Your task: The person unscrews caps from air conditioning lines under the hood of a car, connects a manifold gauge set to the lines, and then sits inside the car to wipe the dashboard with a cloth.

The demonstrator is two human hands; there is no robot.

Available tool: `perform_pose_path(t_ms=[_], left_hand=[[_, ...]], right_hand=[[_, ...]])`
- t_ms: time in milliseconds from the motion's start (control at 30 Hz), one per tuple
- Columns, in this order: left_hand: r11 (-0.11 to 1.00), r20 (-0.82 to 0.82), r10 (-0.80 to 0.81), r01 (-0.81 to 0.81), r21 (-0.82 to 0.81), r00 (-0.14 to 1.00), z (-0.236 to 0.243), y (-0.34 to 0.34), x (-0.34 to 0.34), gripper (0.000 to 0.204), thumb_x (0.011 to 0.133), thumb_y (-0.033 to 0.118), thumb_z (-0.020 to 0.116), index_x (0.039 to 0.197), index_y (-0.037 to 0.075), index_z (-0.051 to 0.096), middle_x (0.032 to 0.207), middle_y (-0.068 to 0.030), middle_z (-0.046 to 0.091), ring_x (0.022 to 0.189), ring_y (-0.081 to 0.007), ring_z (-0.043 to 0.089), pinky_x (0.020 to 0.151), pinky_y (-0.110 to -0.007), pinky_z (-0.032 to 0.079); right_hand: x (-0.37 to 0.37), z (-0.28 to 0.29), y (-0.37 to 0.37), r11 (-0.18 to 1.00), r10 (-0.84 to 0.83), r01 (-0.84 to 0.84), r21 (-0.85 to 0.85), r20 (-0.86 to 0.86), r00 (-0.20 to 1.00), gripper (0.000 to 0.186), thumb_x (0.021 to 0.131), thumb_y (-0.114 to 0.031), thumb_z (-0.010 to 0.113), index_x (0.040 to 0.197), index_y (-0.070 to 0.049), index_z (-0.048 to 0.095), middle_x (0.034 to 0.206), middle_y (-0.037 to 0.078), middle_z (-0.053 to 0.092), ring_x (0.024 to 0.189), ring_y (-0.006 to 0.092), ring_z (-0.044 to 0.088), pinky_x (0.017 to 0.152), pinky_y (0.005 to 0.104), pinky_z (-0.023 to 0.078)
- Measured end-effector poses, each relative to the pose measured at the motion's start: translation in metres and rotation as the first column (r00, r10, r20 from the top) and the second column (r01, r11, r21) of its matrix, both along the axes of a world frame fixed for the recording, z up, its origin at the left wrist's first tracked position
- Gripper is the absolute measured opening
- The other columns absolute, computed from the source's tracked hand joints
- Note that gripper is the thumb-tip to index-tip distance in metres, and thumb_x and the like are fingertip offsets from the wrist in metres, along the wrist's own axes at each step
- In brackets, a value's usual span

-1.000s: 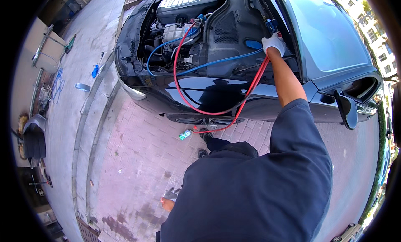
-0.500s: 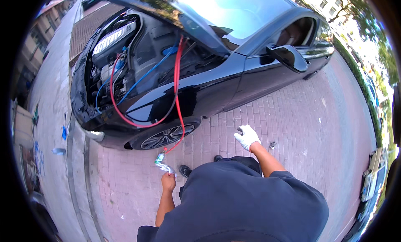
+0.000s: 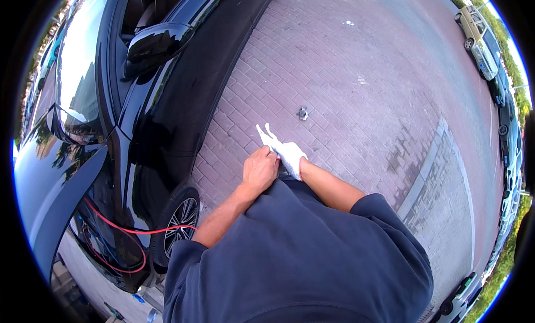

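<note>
My bare left hand (image 3: 260, 169) is closed in front of my body, knuckles up. It meets my right hand (image 3: 292, 157), which wears a white knit glove with a red cuff edge. Between them, a loose white glove (image 3: 266, 134) shows limp-looking fingers pointing away from me. A bit of red edging is visible where the hands touch. The fingers of my right hand are bent in against this glove. Where one glove ends and the other begins is hard to make out.
On my left stands a black car (image 3: 184, 94) with its hood (image 3: 61, 178) raised. A red hose (image 3: 150, 231) runs from the engine bay past the front wheel (image 3: 181, 225). A small dark object (image 3: 302, 113) lies on the paving ahead. Parked cars (image 3: 480, 41) line the far right.
My view has swung right, away from the engine bay. My hands were apart, the left holding the loose glove near the front wheel; now they meet before me.
</note>
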State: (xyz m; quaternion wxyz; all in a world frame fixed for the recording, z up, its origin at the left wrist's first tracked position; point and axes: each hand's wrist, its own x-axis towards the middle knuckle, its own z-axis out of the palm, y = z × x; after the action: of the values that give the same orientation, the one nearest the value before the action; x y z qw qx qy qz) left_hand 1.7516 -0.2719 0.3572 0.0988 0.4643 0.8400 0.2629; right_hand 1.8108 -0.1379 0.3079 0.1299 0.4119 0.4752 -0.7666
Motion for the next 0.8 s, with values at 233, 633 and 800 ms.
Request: perform_pose_path(t_ms=[233,633,800], left_hand=[[0.971,0.507,0.136,-0.215,0.101,0.851,-0.01,0.172,-0.097,0.02,0.092,0.021,0.074,0.09,0.001,0.073,0.073,-0.0044,0.059,0.061,-0.016,0.053,0.058,-0.033,0.043],[0.853,0.814,-0.422,-0.479,0.208,-0.399,-0.041,0.449,-0.36,0.085,0.104,0.066,0.015,0.134,-0.002,0.055,0.106,-0.0123,0.067,0.092,-0.0189,0.061,0.082,-0.032,0.048],[0.857,0.971,-0.237,-0.475,0.202,-0.015,-0.061,0.534,-0.462,0.066,0.108,0.055,0.031,0.136,0.001,0.054,0.114,-0.0106,0.066,0.098,-0.0164,0.06,0.084,-0.032,0.047]], right_hand=[[-0.064,0.02,0.184,0.89,-0.453,0.455,-0.016,0.059,0.889,0.045,0.096,-0.055,0.061,0.089,-0.012,0.071,0.072,0.001,0.063,0.058,0.0104,0.049,0.054,0.0283,0.036],[-0.213,-0.008,0.526,0.771,-0.636,0.628,-0.106,-0.161,0.755,0.043,0.099,-0.054,0.056,0.121,-0.018,0.064,0.104,-0.005,0.071,0.074,0.0054,0.056,0.06,0.0237,0.037],[-0.361,0.005,0.616,0.879,-0.466,0.419,-0.228,-0.226,0.855,0.045,0.103,-0.053,0.05,0.091,-0.012,0.064,0.084,0.003,0.068,0.078,0.0157,0.061,0.064,0.0294,0.042]])
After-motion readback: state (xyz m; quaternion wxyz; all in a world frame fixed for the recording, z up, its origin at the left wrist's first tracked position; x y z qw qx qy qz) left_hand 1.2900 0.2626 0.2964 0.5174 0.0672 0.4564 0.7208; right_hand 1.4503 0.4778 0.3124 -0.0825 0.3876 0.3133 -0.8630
